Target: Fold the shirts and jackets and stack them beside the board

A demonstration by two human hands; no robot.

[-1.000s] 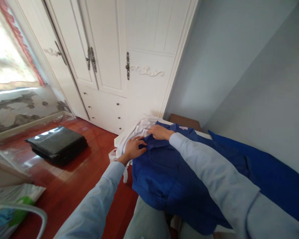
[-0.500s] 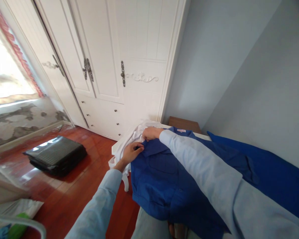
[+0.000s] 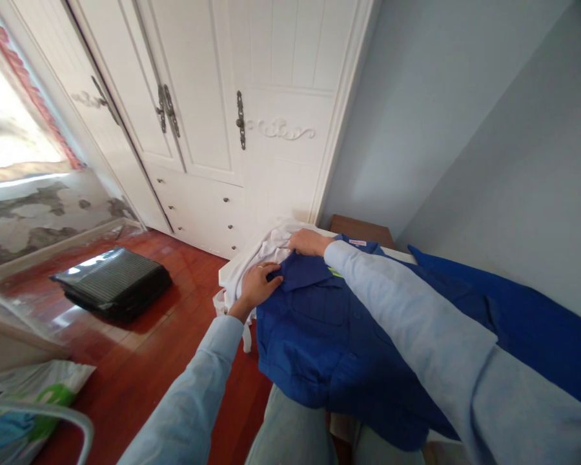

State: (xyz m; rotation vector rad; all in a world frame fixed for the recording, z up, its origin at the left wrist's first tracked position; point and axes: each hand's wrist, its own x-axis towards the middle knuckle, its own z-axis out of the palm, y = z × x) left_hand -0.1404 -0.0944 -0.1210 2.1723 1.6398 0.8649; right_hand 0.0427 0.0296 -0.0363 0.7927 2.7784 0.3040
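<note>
A dark blue buttoned garment (image 3: 314,349) lies spread over a white table (image 3: 226,274), its near part hanging over the front edge. My left hand (image 3: 260,284) rests at the garment's left edge, fingers apart, beside a folded-over blue flap. Just beyond it, my right hand (image 3: 308,243) is closed on the far left edge of the blue garment, its fingertips partly hidden. White cloth (image 3: 261,253) lies under and left of both hands. A small label (image 3: 357,243) shows at the collar.
A white wardrobe (image 3: 285,174) stands behind the table, with a brown box (image 3: 361,227) beside it. More blue cloth (image 3: 503,310) extends right. A black wrapped bundle (image 3: 111,281) and plastic bag (image 3: 53,387) are at left.
My left hand's fingers have spread flatter on the cloth. The right hand has shifted slightly right and up. A yellow-green strip now shows near the right cuff, and the view has tilted down.
</note>
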